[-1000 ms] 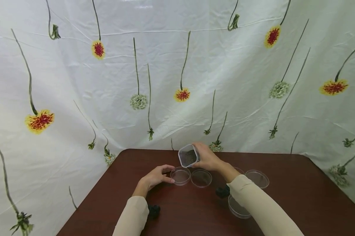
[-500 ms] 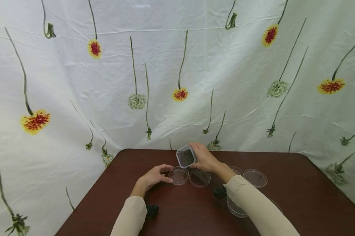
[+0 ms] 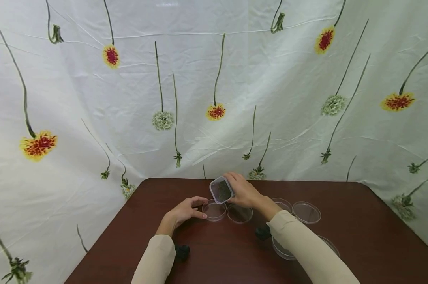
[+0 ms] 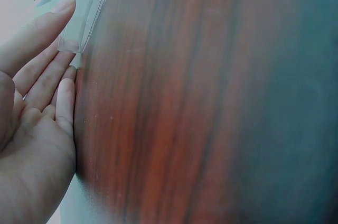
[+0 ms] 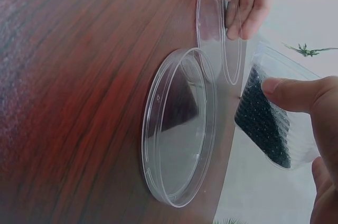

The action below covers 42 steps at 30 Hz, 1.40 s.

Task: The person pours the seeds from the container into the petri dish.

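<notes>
At the far middle of the table, my left hand holds the left side of a clear round petri dish with thumb and fingers. In the left wrist view, the thumb touches the dish's clear edge. My right hand grips a square clear plastic tub, tilted with its mouth toward the left, just above that dish. Dark fine grains lie against the tub's lower side. A second petri dish stands right beside the first; the right wrist view shows it close up.
More petri dishes stand to the right, one near the back and another partly behind the right sleeve. Black wrist devices sit at both forearms. A flower-print cloth hangs behind the dark red table.
The tub has come slightly lower and left, closer over the left dish. The whole head view has shifted a little. My left hand stays at the dish.
</notes>
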Motion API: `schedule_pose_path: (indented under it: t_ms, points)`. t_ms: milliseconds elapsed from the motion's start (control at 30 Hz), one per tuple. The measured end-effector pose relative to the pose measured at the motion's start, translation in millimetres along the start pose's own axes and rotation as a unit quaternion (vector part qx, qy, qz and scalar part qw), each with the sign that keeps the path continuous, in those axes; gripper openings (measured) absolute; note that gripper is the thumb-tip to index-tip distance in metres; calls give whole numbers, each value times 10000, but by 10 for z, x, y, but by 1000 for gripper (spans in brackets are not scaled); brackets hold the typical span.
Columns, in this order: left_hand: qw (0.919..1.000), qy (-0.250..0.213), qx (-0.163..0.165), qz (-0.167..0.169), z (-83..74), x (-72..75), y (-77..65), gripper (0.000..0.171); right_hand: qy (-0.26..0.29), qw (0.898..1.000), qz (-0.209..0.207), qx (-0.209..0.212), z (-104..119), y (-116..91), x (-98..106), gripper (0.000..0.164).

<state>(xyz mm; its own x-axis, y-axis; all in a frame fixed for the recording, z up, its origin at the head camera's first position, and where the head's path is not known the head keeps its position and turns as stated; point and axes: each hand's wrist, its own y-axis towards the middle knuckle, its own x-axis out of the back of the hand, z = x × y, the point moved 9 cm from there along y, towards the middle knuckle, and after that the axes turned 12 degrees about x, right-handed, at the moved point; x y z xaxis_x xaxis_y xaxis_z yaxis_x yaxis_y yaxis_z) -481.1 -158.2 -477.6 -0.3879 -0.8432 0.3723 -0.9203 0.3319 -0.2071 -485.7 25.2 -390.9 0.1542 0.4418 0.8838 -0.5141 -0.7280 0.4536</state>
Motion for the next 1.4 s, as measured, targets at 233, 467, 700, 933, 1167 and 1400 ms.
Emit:
schedule_pose_path:
  t_ms: [233, 467, 700, 933, 1167, 1400]
  points:
    - [10000, -40, 20, -9, 1, 8, 1, 63, -238, 9995, 35, 193, 81, 22, 17, 91]
    - [10000, -15, 14, -5, 2, 9, 4, 63, -369, 9985, -13, 394, 125, 23, 32, 91]
    - [10000, -7, 17, -3, 0, 10, 1, 63, -520, 9973, -47, 525, 146, 53, 34, 91]
    - [10000, -31, 24, 9, 9, 13, 11, 63, -697, 9957, 87, 599, 149, 74, 7, 91]
    - [10000, -46, 23, 21, 18, 17, 21, 63, -824, 9938, 84, 738, 191, 85, 24, 90]
    - [10000, -53, 46, 26, 21, 18, 21, 63, -929, 9919, 7, 863, 241, 88, 46, 89]
